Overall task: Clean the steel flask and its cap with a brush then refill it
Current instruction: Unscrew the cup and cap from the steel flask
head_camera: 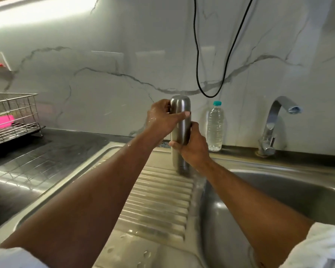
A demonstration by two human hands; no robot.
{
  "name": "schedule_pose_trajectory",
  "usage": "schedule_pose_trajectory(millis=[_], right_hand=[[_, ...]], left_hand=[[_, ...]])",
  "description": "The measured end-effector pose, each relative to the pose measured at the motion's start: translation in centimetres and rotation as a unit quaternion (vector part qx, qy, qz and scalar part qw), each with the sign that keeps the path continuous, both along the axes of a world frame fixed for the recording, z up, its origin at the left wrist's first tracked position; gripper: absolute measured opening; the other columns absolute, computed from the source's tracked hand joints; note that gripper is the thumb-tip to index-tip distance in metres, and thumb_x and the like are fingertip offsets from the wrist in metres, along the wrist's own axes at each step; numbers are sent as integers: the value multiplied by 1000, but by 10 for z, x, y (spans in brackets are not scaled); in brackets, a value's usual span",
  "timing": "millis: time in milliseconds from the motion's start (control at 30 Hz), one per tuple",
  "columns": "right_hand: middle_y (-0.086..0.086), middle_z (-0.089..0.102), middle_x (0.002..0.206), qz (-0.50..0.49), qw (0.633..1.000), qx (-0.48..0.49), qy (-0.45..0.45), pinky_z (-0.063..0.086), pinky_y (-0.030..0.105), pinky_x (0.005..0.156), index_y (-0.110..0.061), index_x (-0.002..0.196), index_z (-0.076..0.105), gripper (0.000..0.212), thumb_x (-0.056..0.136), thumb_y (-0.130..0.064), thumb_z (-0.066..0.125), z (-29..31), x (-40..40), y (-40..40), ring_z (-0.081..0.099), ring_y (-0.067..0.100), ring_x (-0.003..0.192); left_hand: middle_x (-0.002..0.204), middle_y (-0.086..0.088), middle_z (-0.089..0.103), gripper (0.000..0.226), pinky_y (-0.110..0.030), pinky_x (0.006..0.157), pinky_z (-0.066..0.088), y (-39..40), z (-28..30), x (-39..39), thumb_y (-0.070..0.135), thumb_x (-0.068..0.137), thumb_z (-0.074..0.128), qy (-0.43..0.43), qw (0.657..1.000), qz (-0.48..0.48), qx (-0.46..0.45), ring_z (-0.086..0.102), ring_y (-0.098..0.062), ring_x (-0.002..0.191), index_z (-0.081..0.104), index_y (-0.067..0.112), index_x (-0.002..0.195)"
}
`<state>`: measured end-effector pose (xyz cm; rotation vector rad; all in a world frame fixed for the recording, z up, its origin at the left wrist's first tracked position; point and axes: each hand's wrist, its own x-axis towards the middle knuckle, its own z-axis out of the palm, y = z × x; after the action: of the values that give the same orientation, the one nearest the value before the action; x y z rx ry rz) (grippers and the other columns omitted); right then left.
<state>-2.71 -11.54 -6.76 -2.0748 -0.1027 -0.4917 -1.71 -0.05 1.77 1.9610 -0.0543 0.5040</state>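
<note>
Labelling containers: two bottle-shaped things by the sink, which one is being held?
The steel flask: left hand grips its top, right hand its body, over the drainboard. The clear plastic bottle with teal cap stands untouched by the wall.

Grey-veined white marble wall (97,78) behind a dark countertop (46,151), lit brightly from the upper left.

Flask (179,151) mid-body hidden under right hand (193,149) fingers; cap (180,105) left side covered by left hand (161,118) fingers. Flask base blurred below fingers. Dish rack (12,117) cut by left edge; pink item (1,120) inside unidentifiable.
</note>
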Motion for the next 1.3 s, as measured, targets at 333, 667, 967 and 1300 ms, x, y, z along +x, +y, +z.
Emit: schedule_pose_trajectory(millis=[333, 667, 967, 1300], right_hand=[[-4, 62, 113, 17, 998, -60, 10, 58, 48, 83, -28, 123, 32, 72, 75, -51, 81, 6, -116, 12, 65, 24, 98], [-4, 62, 113, 20, 998, -47, 28, 48, 33, 72, -28, 134, 32, 81, 75, -49, 83, -1, -150, 6, 62, 20, 91], [-8, 65, 107, 15, 999, -42, 7, 58, 41, 78, -32, 123, 38, 75, 67, -53, 83, -12, -144, 6, 65, 18, 91], [1, 75, 97, 95, 980, 175, -10, 64, 44, 80, -17, 111, 67, 63, 57, -29, 95, -8, -115, 11, 73, 19, 88]], left_hand=[[93, 9, 76, 44, -38, 86, 64, 10, 4, -113, 40, 65, 98, 3, 1000, 23, -10, 73, -10, 88, 74, 25, 98], [97, 9, 76, 51, -36, 87, 64, 6, 0, -155, 41, 64, 98, -2, 999, 30, 16, 73, -8, 89, 72, 24, 104], [99, 9, 76, 57, -36, 87, 64, 14, -6, -158, 40, 63, 99, -2, 1000, 2, 21, 73, -8, 90, 70, 24, 109], [136, 6, 64, 83, -36, 105, 54, 29, 21, -140, 17, 75, 91, 59, 981, -154, 104, 61, -14, 124, 56, 23, 150]])
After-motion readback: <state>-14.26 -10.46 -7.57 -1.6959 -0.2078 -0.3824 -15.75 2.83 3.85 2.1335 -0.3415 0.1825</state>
